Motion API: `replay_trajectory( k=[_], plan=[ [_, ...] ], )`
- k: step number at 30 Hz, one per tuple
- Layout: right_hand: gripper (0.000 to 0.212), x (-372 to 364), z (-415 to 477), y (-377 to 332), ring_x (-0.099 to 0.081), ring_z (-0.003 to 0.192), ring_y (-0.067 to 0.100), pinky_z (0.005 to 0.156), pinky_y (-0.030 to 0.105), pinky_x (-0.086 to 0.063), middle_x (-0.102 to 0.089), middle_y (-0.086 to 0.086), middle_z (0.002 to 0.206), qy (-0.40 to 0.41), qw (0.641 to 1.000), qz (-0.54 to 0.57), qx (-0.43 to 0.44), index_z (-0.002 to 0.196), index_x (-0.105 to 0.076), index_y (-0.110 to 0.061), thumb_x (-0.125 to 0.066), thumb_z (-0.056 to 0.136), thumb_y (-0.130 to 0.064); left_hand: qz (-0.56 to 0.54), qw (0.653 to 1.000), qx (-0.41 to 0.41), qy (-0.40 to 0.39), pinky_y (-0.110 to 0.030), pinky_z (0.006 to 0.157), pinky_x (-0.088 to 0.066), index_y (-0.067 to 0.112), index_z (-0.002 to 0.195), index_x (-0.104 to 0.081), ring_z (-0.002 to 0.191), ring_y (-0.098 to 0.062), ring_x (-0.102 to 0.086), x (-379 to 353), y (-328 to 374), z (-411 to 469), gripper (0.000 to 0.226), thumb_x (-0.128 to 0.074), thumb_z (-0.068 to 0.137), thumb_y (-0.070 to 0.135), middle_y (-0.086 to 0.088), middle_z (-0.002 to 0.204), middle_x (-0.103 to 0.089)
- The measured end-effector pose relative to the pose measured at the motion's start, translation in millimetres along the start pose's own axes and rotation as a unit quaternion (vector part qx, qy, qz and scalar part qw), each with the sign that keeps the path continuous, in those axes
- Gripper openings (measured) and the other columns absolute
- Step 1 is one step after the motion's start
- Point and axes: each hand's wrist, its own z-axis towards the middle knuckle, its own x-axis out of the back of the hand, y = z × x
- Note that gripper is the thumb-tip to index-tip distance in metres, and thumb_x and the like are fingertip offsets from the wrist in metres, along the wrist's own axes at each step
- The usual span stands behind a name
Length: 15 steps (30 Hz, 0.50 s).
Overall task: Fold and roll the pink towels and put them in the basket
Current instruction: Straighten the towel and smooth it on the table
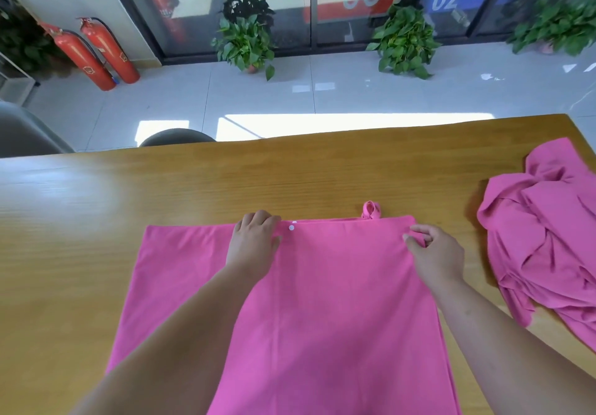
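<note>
Carefully, I'd square this fold: my left grip (254,240) holds the far edge of the pink towel (338,301), flat on the tabletop (193,182); right grip (435,250) pinches its corner. Align edges before creasing.

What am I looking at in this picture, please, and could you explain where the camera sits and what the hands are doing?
There is no machine here. A person wears one wide-angle camera on the head, looking forward and down, so the two bare arms are their own. On the wooden table lies a flat pink towel, partly folded. The left hand has its grip on the towel's far edge, and the right hand pinches its far right corner. A crumpled pink pile lies to the right. No basket is in view.
</note>
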Motion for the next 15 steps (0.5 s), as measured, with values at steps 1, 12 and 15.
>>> replay_trajectory(
  k=[1,12,15],
  plan=[
    [0.023,0,3,-1,-0.069,0.088,0.02,0.081,0.035,-0.049,-0.075,-0.01,0.091,0.005,1.0,-0.007,-0.001,0.115,-0.073,-0.03,-0.077,0.093,-0.037,0.0,1.0,-0.003,0.001,-0.041,0.103,-0.045,0.029,0.133,-0.066,0.119,-0.025,-0.053,-1,0,5,0.034,-0.067,0.1,0.032,0.006,0.124,-0.061],
    [0.027,-8,20,-5,-0.059,0.087,0.02,0.076,0.033,-0.043,-0.068,-0.006,0.098,0.03,0.995,-0.095,-0.014,0.125,-0.069,-0.025,-0.069,0.098,-0.028,-0.025,0.999,0.007,0.04,-0.04,0.091,-0.046,0.031,0.112,-0.069,0.102,-0.022,-0.057,-11,-1,31,0.017,-0.072,0.096,0.038,0.008,0.105,-0.06],
    [0.036,-9,23,-13,-0.064,0.101,0.03,0.082,0.038,-0.05,-0.057,0.005,0.125,0.015,0.991,-0.129,-0.031,0.127,-0.064,-0.025,-0.073,0.095,-0.038,-0.024,1.0,-0.004,0.015,-0.041,0.098,-0.045,0.031,0.123,-0.066,0.11,-0.022,-0.054,-9,-1,32,0.028,-0.067,0.099,0.044,0.007,0.114,-0.057]
  ],
)
